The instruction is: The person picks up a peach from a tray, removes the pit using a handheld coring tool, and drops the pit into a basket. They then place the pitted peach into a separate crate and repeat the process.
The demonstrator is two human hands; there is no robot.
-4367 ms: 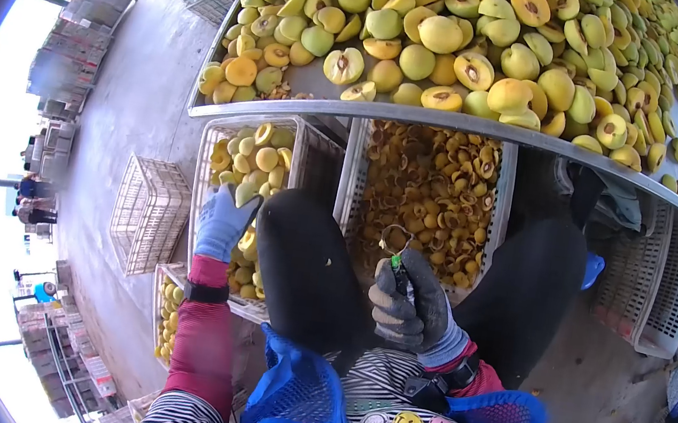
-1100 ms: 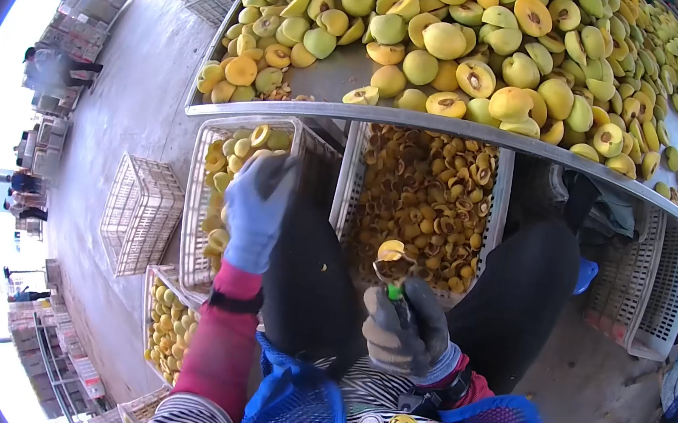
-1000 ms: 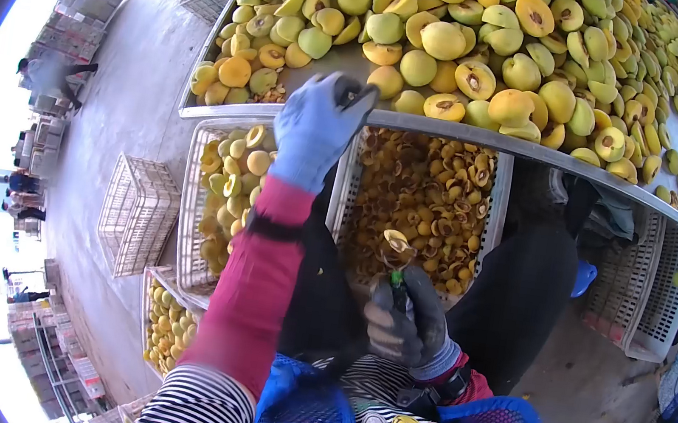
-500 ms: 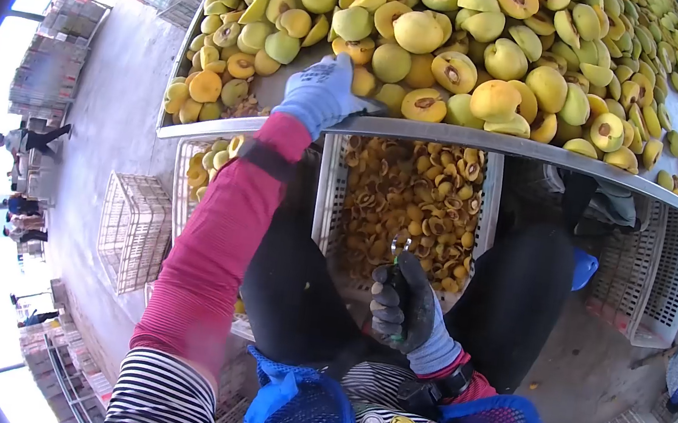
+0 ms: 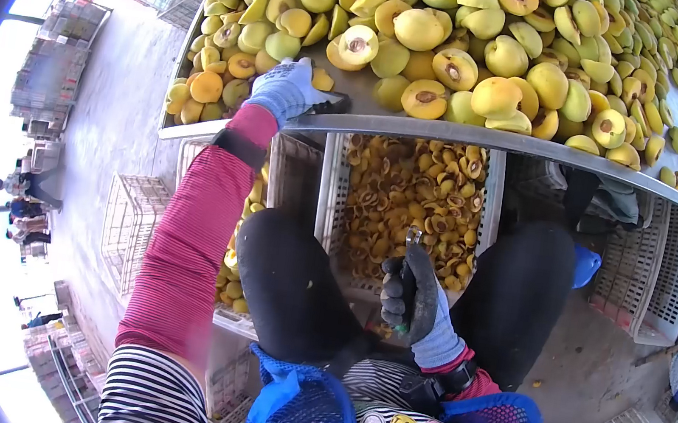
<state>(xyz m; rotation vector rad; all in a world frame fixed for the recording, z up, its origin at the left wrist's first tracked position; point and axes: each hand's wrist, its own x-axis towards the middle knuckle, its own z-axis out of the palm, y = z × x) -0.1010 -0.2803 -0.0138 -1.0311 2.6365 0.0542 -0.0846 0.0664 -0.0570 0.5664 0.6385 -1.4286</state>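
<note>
My left hand (image 5: 288, 92), in a pale blue glove with a dark palm, rests at the table's near left edge. Its thumb stretches out to the right, apart from the fingers; I see nothing held. Beside the fingers lies a small yellow peach piece (image 5: 322, 79), and just beyond is a peach half (image 5: 357, 45) with its cut face up. My right hand (image 5: 419, 302), in a dark-coated glove, is closed around the handle of a pitting tool (image 5: 413, 237). The tool's small metal loop points up, above my lap and in front of the crate of peach scraps.
Halved yellow peaches (image 5: 419, 29) cover much of the metal-edged table (image 5: 452, 136). Below it, between my knees, stands a crate (image 5: 332, 202) of scraps. Another crate (image 5: 275, 173) is at left, with peach pieces near it. Stacked crates and people are farther left.
My left hand has moved left along the table edge, leaving a cut-side-up peach half visible near where it was. My right hand, with the tool, has shifted slightly right and turned.
</note>
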